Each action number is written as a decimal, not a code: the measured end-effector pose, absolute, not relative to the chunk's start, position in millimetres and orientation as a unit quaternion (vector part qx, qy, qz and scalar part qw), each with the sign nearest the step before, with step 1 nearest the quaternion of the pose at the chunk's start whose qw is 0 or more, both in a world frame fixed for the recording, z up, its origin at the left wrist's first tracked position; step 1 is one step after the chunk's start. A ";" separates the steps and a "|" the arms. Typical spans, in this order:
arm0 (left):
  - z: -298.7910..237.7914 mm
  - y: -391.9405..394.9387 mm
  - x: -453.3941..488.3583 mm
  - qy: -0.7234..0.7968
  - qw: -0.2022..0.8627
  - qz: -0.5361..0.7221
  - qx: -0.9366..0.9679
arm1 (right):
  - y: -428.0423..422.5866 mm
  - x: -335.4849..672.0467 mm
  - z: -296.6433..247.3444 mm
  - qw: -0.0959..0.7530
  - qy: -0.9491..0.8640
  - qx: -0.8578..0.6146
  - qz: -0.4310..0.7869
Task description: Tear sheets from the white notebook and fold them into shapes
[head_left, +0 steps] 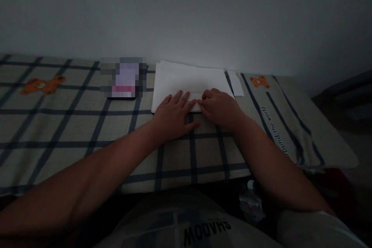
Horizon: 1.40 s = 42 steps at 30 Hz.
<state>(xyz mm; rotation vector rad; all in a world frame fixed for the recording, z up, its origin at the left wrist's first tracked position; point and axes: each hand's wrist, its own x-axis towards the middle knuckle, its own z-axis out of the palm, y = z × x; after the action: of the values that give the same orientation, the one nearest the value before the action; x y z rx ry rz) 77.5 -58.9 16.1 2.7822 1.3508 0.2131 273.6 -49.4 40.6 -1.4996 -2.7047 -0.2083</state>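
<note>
Currently, at the centre of the frame, I have the left hand (173, 118) spread wide on the white paper (186, 77) and the right hand (219, 106) curled narrow at its near edge, though I cannot tell whether it pinches anything. I judge the handling under way: the paper lies laid out on the checked cloth (72, 128), but how much is left I cannot see. Beyond, I have a phone (126, 79) left of centre, then the wall (186, 15) across the top.
</note>
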 end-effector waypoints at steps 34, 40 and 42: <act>36.6 -67.2 65.9 0.582 -0.043 0.029 0.811 | -35.7 287.4 29.1 0.093 -0.879 -0.468 0.002; 43.8 -62.4 64.2 0.590 -0.032 0.063 0.805 | -25.9 294.3 20.3 0.127 -0.883 -0.451 0.012; 49.4 -62.7 64.4 0.584 -0.039 0.112 0.803 | -23.9 294.4 19.0 0.125 -0.882 -0.455 0.007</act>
<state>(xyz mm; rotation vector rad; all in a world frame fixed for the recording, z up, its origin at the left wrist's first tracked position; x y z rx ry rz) 64.4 -62.7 49.4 2.5865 1.8817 0.3603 294.4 -23.9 19.0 -1.3257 -2.5691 0.0197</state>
